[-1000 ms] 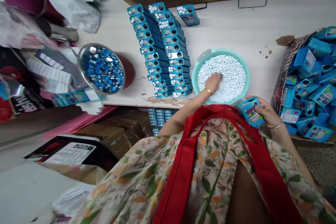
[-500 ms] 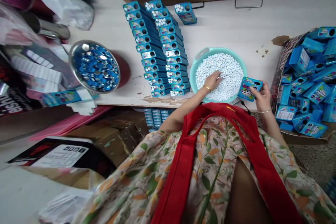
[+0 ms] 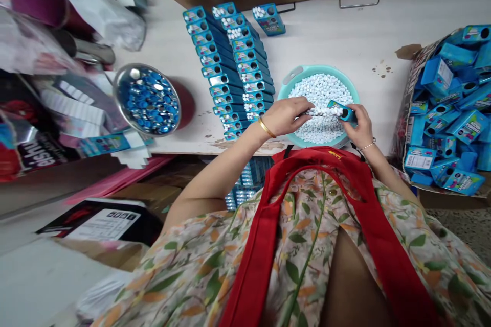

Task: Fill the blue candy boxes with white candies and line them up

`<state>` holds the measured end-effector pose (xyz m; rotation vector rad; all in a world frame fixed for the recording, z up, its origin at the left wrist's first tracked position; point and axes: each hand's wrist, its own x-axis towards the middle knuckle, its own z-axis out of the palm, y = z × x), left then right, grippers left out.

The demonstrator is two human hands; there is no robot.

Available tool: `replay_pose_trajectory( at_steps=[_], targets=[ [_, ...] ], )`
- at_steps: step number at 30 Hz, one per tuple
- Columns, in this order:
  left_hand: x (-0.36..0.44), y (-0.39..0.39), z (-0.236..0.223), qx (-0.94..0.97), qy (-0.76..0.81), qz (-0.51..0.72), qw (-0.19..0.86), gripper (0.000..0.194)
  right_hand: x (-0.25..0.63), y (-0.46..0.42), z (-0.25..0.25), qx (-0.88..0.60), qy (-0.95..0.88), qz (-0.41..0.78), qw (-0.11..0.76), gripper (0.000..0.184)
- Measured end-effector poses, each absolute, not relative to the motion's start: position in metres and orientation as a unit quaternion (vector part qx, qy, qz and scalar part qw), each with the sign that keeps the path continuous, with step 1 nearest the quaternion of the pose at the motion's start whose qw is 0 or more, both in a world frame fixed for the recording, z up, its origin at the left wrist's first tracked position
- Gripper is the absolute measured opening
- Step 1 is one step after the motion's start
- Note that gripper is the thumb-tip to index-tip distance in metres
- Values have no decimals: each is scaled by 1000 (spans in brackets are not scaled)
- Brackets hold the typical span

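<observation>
Bowl (image 3: 284, 93): turquoise, on the pale worktop (image 3: 383, 36); I read my clock from its centre, with the body at 6.
White pieces (image 3: 324, 87): they fill the bowl, and a short ridge of them runs from the left fingertips to the box at 3.
Left hand (image 3: 286, 116): at 9, over the bowl's edge; I see it half curled, thumb and fingers slightly apart, white pieces at the tips. How many lie inside the fingers, I can't tell.
Right hand (image 3: 360, 125): at 4, closed round the blue box, fingers behind and thumb in front.
Blue box (image 3: 341, 106): above the bowl's 3 o'clock side, tipped over, its holed end turned toward 9, white pieces at that end.
Box rows (image 3: 215, 69): two, at 10, holed ends showing; I make out white pieces on many.
Single box (image 3: 270, 23): at 11, apart from the rows, white pieces on top.
Metal pot (image 3: 135, 70): at 9, well apart, holding blue and silvery caps (image 3: 153, 102).
Carton (image 3: 407, 97): at 3, well beyond the right hand, heaped with jumbled boxes (image 3: 462, 122).
</observation>
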<state>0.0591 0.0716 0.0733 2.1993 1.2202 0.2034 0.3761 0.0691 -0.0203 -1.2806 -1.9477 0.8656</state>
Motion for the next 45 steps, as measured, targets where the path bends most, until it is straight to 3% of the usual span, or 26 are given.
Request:
replay_pose_trajectory(
  at_steps=[6, 13, 18, 22, 25, 31, 35, 39, 45],
  targets=[
    [85, 79, 122, 831, 492, -49, 254, 34, 371, 67, -29, -469, -770, 316, 296, 41],
    [93, 75, 123, 839, 486, 10, 244, 41, 370, 65, -31, -476, -764, 332, 281, 42],
    [64, 70, 70, 793, 565, 48, 222, 42, 375, 68, -24, -498, -747, 349, 270, 41],
    [43, 58, -1, 740, 615, -43, 269, 24, 383, 71, -15, -521, -712, 366, 297, 46],
    [66, 53, -46, 708, 614, -83, 338, 21, 391, 73, -10, -539, -681, 369, 330, 51],
    [130, 62, -83, 669, 614, 27, 418, 30, 398, 75, -6, -587, -624, 373, 357, 63],
    [100, 58, -68, 679, 570, 99, 453, 30, 399, 75, -10, -589, -620, 370, 362, 63],
    [56, 50, -18, 722, 521, 144, 433, 34, 394, 74, -17, -568, -657, 352, 349, 55],
    [55, 64, 63, 779, 506, 98, 358, 33, 375, 74, -31, -503, -743, 317, 308, 42]
  ],
)
